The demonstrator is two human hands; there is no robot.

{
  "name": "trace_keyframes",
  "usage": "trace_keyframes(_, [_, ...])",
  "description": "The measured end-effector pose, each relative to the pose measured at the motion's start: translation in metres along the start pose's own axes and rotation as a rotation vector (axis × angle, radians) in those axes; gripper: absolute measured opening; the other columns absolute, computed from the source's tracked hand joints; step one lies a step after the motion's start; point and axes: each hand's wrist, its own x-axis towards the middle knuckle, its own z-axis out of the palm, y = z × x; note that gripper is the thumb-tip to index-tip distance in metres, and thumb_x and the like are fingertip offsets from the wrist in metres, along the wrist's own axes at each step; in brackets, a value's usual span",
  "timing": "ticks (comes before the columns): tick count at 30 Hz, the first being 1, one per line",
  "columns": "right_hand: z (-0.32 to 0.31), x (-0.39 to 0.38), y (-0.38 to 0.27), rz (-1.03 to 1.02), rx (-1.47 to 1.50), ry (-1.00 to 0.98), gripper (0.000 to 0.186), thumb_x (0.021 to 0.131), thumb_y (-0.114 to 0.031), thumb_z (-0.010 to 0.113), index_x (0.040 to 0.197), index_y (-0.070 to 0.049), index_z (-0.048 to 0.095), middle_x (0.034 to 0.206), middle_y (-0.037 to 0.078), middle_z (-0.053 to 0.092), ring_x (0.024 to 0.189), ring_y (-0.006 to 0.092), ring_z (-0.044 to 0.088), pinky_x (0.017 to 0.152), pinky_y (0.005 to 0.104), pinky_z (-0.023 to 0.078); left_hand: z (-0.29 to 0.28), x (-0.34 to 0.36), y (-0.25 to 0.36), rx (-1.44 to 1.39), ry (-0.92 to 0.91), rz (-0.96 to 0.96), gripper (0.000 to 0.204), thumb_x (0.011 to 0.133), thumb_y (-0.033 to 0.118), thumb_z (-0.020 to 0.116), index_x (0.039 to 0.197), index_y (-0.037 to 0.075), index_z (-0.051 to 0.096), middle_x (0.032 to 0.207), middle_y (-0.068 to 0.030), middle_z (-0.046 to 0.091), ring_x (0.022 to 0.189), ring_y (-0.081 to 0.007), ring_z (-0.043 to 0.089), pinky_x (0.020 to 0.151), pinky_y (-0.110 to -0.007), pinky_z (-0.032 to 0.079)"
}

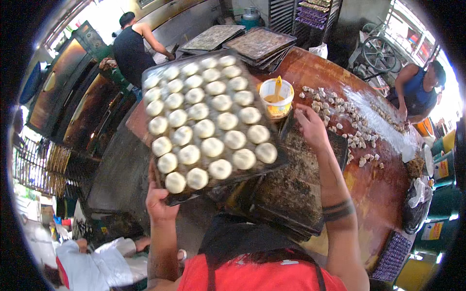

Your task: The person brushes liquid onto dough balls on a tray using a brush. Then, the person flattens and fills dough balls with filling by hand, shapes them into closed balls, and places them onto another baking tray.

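A dark baking tray point(284, 157) carries rows of round, pale dough balls point(212, 147). Gripping its near left corner, my left hand point(162, 201) holds it up and tilted, with the fingers partly hidden beneath. My right hand point(310, 127) holds nothing; its fingers are apart, just right of a white tub point(276, 110) of yellowish liquid. A brush with a yellow handle point(278, 86) stands in that tub. Under my right forearm lies a stack of dark, crusted baking trays point(286, 194).
Small dough pieces point(340, 114) and flour spread over the brown table point(388, 194). More trays point(259, 43) are piled at the far edge. One person point(133, 48) stands far left by the ovens point(58, 87); another point(417, 89) works at the right. A third person point(97, 264) is lower left.
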Motion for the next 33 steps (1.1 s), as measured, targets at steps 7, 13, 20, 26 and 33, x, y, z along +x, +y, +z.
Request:
trace_keyframes(7, [0.088,0.174,0.005,0.282,-0.821,-0.05,0.04,0.087,-0.032,0.072,0.108,0.002,0.075,0.11,0.027,0.075,0.106,0.0406,0.073,0.089,0.0451,0.058,-0.104,0.1,0.068,-0.128,0.089,0.034,0.097,0.067,0.004,0.057,0.161,0.011,0.034,0.158,-0.0175,0.045,0.145,-0.0419,0.047,0.121,-0.059,0.041])
trace_keyframes(13, [0.051,0.261,0.12,0.518,-1.072,-0.257,0.041,0.076,-0.036,0.08,0.1,-0.004,0.079,0.099,0.019,0.078,0.087,0.0302,0.076,0.076,0.043,0.06,-0.181,0.198,0.065,-0.189,0.033,0.008,0.097,0.069,0.004,0.06,0.161,0.009,0.032,0.158,-0.0174,0.046,0.146,-0.0407,0.046,0.12,-0.057,0.043])
trace_keyframes(20, [0.113,0.222,0.029,0.386,-0.903,-0.252,0.036,0.077,-0.028,0.085,0.104,-0.004,0.078,0.103,0.011,0.079,0.092,0.0227,0.073,0.084,0.0391,0.056,-0.234,0.251,0.091,-0.161,0.112,-0.026,0.093,0.072,0.001,0.063,0.16,0.009,0.033,0.158,-0.0182,0.045,0.145,-0.0403,0.047,0.118,-0.056,0.045])
trace_keyframes(26, [0.056,0.183,-0.046,0.225,-0.394,0.026,0.026,0.092,-0.011,0.083,0.112,-0.001,0.07,0.107,0.007,0.075,0.1,0.0174,0.07,0.092,0.0336,0.056,-0.239,0.298,0.066,-0.341,0.077,-0.119,0.089,0.073,-0.007,0.057,0.158,0.015,0.039,0.157,-0.0142,0.047,0.145,-0.0369,0.048,0.113,-0.053,0.052])
trace_keyframes(33, [0.067,0.168,-0.048,0.182,-0.342,-0.133,0.022,0.09,-0.001,0.08,0.109,-0.001,0.069,0.103,0.004,0.072,0.098,0.0151,0.068,0.092,0.0319,0.055,-0.267,0.352,-0.009,-0.424,0.189,-0.294,0.092,0.074,-0.009,0.053,0.16,0.021,0.038,0.155,-0.0098,0.051,0.137,-0.033,0.056,0.1,-0.047,0.06])
